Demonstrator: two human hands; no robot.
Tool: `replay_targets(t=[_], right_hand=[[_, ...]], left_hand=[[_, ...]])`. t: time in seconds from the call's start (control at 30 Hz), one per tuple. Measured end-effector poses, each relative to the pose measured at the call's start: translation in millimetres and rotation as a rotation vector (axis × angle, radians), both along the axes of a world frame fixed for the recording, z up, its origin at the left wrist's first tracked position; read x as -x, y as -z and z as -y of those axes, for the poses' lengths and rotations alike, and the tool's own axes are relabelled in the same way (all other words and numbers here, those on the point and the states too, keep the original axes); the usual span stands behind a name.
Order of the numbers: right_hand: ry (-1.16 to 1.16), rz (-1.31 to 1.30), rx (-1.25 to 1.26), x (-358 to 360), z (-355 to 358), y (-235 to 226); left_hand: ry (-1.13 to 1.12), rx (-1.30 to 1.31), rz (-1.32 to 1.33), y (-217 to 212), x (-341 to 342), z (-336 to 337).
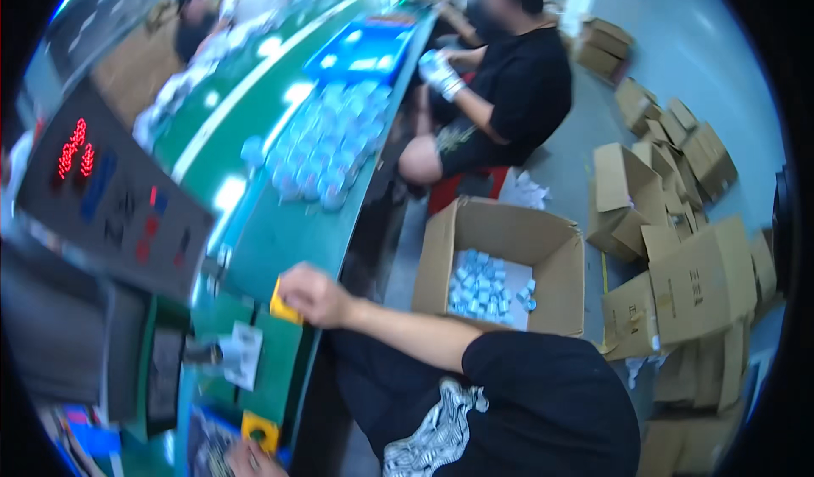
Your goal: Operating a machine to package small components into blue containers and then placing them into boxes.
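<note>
My right hand (315,297) is at the bench edge, its fingers curled over a small yellow box (285,304) and covering part of it. My left hand (253,460) is low in the picture, cut off by the lower edge. It lies against a second yellow box (260,430) with a dark round spot; motion blurs its fingers, so its grip is unclear. Between the two boxes a metal machine part (203,353) stands next to a white plate (244,355) on the green bench. A grey machine panel (114,197) with a red lit display rises on the left.
Many clear round pieces (326,142) and a blue tray (360,51) sit on the green bench (280,244). An open carton (551,265) beside me holds small pale-blue parts (482,286). A gloved co-worker (534,87) sits beyond it. Cardboard boxes (704,282) pile up right.
</note>
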State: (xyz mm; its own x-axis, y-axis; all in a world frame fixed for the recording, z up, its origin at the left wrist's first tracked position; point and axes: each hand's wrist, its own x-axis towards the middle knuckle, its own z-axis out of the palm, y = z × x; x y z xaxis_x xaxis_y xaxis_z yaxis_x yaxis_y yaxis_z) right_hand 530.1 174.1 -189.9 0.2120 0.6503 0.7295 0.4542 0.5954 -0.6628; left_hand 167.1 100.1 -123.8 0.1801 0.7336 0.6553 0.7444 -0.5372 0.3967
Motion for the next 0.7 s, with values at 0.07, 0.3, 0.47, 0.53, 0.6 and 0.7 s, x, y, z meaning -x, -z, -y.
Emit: replay_targets(t=[0.07, 0.3, 0.47, 0.53, 0.6, 0.7], right_hand=[[0.075, 0.024, -0.008, -11.4, -0.4, 2.2], [0.025, 0.086, -0.006, -12.8, -5.1, -6.7], [0.098, 0.059, -0.016, -22.8, 1.7, -6.6], [0.116, 0.100, -0.039, -15.4, 2.3, -4.7], [0.077, 0.027, 0.006, -13.0, 0.0, 4.9], [0.026, 0.028, 0.003, -8.2, 0.5, -2.4]], left_hand=[[-0.050, 0.102, 0.000, -31.1, -31.4, -4.5], [0.233, 0.312, 0.257, -112.8, -81.9, -93.3], [0.295, 0.598, 0.031, -115.5, -102.0, -130.6], [0.318, 0.671, 0.005, -97.5, -89.3, -143.0], [0.403, 0.804, 0.059, -84.2, -87.4, -154.8], [0.245, 0.732, -0.195, -107.4, -92.4, -145.5]])
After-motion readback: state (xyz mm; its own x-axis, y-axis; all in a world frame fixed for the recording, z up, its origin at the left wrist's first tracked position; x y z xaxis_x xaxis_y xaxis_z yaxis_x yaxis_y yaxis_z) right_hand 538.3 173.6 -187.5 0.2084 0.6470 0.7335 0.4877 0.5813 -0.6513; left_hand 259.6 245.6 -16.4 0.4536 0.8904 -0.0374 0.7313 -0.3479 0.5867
